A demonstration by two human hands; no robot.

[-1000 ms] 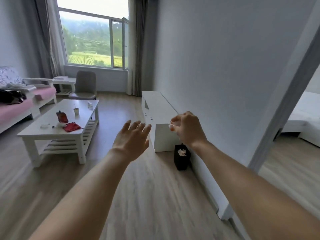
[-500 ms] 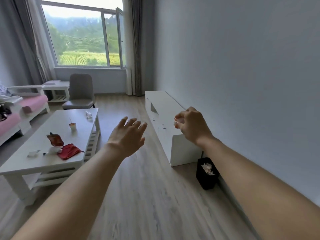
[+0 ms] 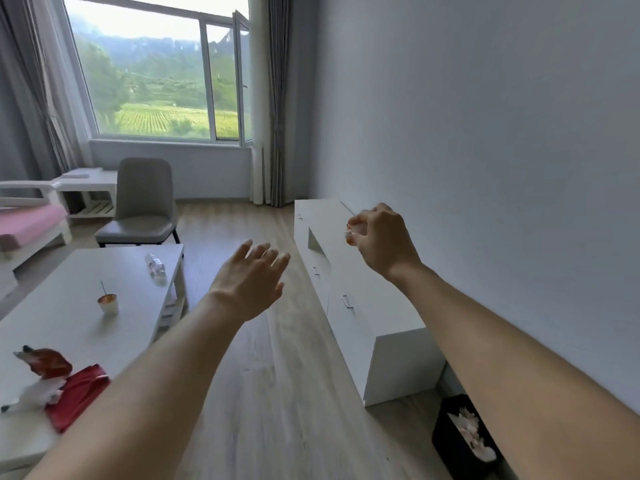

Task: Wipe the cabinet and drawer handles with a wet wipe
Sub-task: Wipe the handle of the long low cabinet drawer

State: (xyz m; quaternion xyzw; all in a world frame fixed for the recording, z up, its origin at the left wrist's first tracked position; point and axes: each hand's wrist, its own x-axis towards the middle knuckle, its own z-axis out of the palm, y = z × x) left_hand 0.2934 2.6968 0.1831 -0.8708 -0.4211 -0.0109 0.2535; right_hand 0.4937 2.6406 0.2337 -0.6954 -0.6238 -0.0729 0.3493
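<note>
1. Head view: the right hand (image 3: 382, 239) has its grip narrowed, fingers curled, pinching a small white wad, seemingly the wet wipe (image 3: 349, 233), held in the air above the low white cabinet (image 3: 360, 299).
2. The left hand (image 3: 251, 280) hangs over the floor with its grip wide, fingers spread and holding nothing.
3. Metal drawer handles (image 3: 347, 301) show on the cabinet front, well below the wipe.
4. A black bin (image 3: 446, 441) stands beside the cabinet's near end; the tabletop (image 3: 69, 323) at left carries a cup (image 3: 108, 303).

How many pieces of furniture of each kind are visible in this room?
Chair: 1
Tables: 2, a coffee table and a side table
Low cabinet: 1
Sofa, partly in view: 1
Total: 5
</note>
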